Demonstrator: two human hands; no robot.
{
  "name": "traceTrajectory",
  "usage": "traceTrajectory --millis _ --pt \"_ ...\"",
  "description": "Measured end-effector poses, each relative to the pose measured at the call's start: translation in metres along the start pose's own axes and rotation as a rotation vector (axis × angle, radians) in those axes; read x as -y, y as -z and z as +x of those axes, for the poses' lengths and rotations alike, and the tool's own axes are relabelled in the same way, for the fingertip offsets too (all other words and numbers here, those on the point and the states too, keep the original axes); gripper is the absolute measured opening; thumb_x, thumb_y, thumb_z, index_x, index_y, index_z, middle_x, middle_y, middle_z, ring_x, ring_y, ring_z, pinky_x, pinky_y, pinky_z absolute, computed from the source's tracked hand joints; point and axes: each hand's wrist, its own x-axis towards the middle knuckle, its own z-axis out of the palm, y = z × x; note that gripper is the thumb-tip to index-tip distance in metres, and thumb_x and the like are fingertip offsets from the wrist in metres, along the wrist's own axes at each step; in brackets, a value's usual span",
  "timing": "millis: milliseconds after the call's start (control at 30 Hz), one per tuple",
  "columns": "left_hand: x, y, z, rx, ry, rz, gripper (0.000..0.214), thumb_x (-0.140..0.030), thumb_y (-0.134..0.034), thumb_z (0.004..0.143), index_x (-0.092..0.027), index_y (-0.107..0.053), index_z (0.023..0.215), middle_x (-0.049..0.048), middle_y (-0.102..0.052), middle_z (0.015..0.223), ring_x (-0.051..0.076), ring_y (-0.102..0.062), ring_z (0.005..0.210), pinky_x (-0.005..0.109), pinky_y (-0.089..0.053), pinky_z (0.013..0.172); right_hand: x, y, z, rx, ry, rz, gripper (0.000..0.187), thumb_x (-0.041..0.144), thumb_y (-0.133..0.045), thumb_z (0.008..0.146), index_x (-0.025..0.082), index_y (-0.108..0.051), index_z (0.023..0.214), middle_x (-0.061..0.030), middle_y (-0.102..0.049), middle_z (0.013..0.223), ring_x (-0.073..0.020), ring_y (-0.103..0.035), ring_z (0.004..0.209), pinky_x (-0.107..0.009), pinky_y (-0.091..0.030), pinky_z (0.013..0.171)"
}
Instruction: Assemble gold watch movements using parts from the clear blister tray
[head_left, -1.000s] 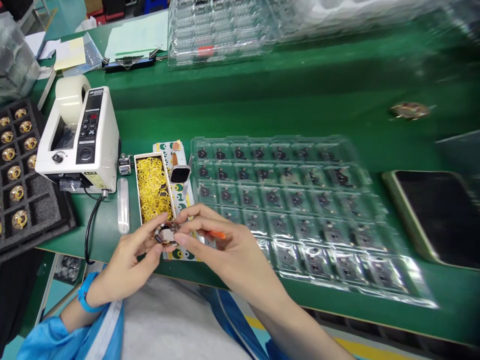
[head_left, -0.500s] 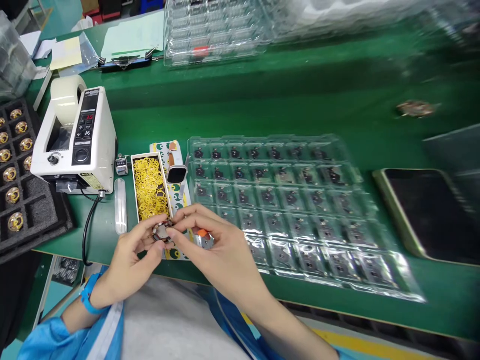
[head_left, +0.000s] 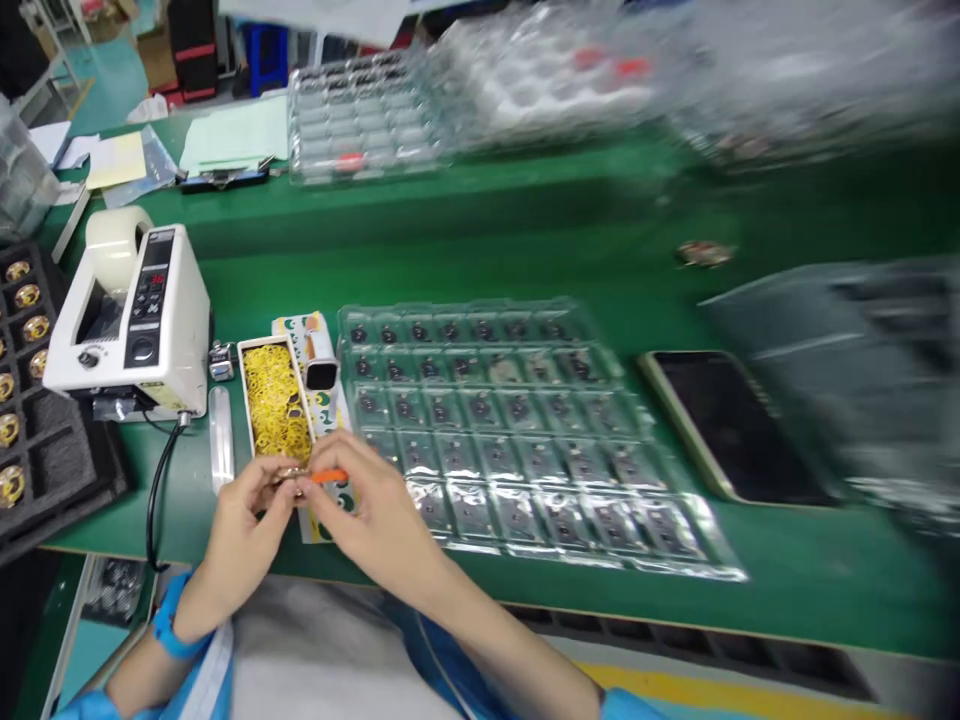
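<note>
Both my hands meet in front of the box of yellow rings. Fingertips of my left hand (head_left: 251, 535) pinch a small round metal part (head_left: 295, 473), now seen nearly edge-on. My right hand (head_left: 375, 510) has its thumb and fingertips closed on the part's other side. An orange strip (head_left: 330, 476) pokes out between the right thumb and fingers; its kind is unclear. Just beyond the hands, the white box (head_left: 246, 400) holds a heap of thin yellow rings (head_left: 279, 400). To the right lies a clear blister tray (head_left: 525, 440) with small dark parts in its pockets.
A white tape dispenser (head_left: 139, 320) stands left, beside a black foam tray (head_left: 60, 440) with gold round parts. A small square-faced device (head_left: 322, 374) sits on a patterned card. Rightward lie a phone (head_left: 739, 425) and a plastic bag (head_left: 832, 340). More clear trays (head_left: 360, 125) stand behind.
The camera view has turned right and up. Both hands stay together, and the round part has tilted from face-up to nearly edge-on. The orange strip now shows nearer the right fingertips.
</note>
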Motion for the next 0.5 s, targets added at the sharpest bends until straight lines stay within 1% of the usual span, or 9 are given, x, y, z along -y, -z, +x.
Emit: traceTrajectory --millis 67,133,200,233,300,367,433,500 --pt "-0.001 0.008 0.003 0.027 -0.119 0.210 0.010 -0.018 -0.058 0.085 -0.017 -0.068 0.088 0.0051 -0.071 0.084 0.018 -0.067 0.078 0.026 -0.052 0.072 0.001 -0.001 -0.002 -0.002 0.111 -0.136 0.014 0.007 -0.048 0.084 0.018 -0.051 0.077 -0.0040 -0.057 0.078 -0.0178 -0.055 0.074 -0.030 -0.047 0.064" --pt "-0.002 0.014 0.007 0.006 -0.273 0.375 0.011 -0.013 -0.059 0.081 -0.018 -0.069 0.081 0.0047 -0.068 0.081 0.019 -0.064 0.077 0.027 -0.050 0.070 0.003 -0.001 -0.003 -0.014 0.245 -0.302 0.016 0.008 -0.044 0.087 0.016 -0.056 0.080 -0.0066 -0.060 0.080 -0.0195 -0.053 0.074 -0.032 -0.046 0.063" --pt "-0.004 0.016 0.009 0.004 -0.378 0.431 0.010 -0.012 -0.060 0.079 -0.019 -0.067 0.077 0.0037 -0.066 0.077 0.018 -0.061 0.072 0.026 -0.048 0.066 0.006 -0.001 -0.004 -0.040 0.357 -0.435 0.021 0.010 -0.041 0.092 0.014 -0.060 0.083 -0.0075 -0.063 0.081 -0.0194 -0.051 0.072 -0.032 -0.044 0.061" --pt "-0.004 0.015 0.010 0.014 -0.394 0.424 0.010 -0.012 -0.059 0.079 -0.019 -0.065 0.075 0.0027 -0.065 0.074 0.017 -0.060 0.069 0.025 -0.048 0.063 0.008 -0.001 -0.004 -0.066 0.397 -0.482 0.024 0.010 -0.040 0.093 0.013 -0.062 0.085 -0.0076 -0.063 0.080 -0.0191 -0.050 0.070 -0.031 -0.043 0.059" --pt "-0.003 0.012 0.009 0.028 -0.363 0.372 0.008 -0.013 -0.060 0.078 -0.018 -0.063 0.074 0.0007 -0.063 0.070 0.015 -0.058 0.063 0.023 -0.047 0.059 0.012 -0.001 -0.004 -0.118 0.449 -0.534 0.030 0.011 -0.037 0.096 0.011 -0.065 0.088 -0.0081 -0.064 0.080 -0.0186 -0.049 0.068 -0.030 -0.042 0.058" --pt "-0.001 0.008 0.008 0.000 -0.284 0.297 0.007 -0.015 -0.060 0.078 -0.018 -0.061 0.071 -0.0010 -0.062 0.065 0.014 -0.057 0.060 0.021 -0.047 0.057 0.014 0.001 -0.003 -0.152 0.464 -0.542 0.032 0.011 -0.034 0.097 0.011 -0.067 0.094 -0.0089 -0.065 0.083 -0.0185 -0.050 0.071 -0.029 -0.043 0.060" --pt "0.001 0.006 0.007 -0.044 -0.185 0.198 0.008 -0.019 -0.063 0.077 -0.017 -0.061 0.069 -0.0019 -0.061 0.063 0.013 -0.058 0.059 0.020 -0.047 0.057 0.014 0.001 -0.005 -0.182 0.477 -0.529 0.030 0.013 -0.036 0.096 0.012 -0.067 0.097 -0.0084 -0.066 0.086 -0.0179 -0.051 0.072 -0.029 -0.044 0.061" --pt "0.000 0.004 0.007 -0.064 -0.069 0.071 0.012 -0.023 -0.067 0.076 -0.017 -0.060 0.068 -0.0027 -0.060 0.060 0.012 -0.057 0.057 0.019 -0.047 0.055 0.012 0.001 -0.009 -0.235 0.528 -0.506 0.025 0.012 -0.041 0.094 0.014 -0.066 0.095 -0.0066 -0.067 0.088 -0.0163 -0.050 0.069 -0.028 -0.042 0.058"
